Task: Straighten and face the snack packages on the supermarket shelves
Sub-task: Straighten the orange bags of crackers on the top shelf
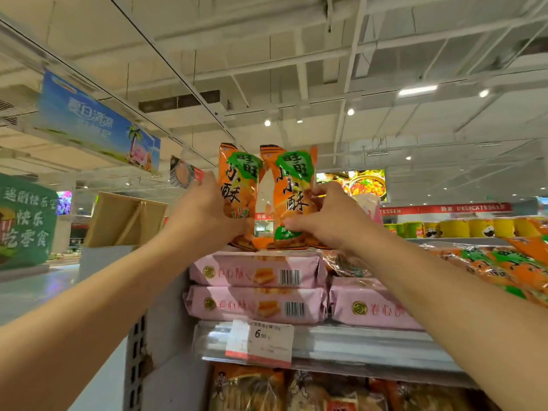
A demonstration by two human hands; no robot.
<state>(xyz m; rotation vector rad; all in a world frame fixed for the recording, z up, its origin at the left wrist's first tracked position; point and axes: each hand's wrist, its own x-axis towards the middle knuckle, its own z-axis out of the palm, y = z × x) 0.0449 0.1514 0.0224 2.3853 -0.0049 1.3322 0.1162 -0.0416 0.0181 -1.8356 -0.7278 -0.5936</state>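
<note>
The left hand curls round one upright orange snack bag while the right hand pinches its twin, both standing face-out on the stacked pink packages. Those two look nearly faced. The orange bags lying slumped to the right remain untidy, so much seems left.

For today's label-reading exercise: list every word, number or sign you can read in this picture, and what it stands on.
"旺旺 小小酥": left orange bag and right orange bag.
"6.90": price tag; its small print is blurred.
"卷心酥": pink packs.
"DELICATESSEN", partly cut off: red banner.
"夏日清凉": blue hanging sign.
"快乐 吃零食": green display; its top line is unclear.
</note>
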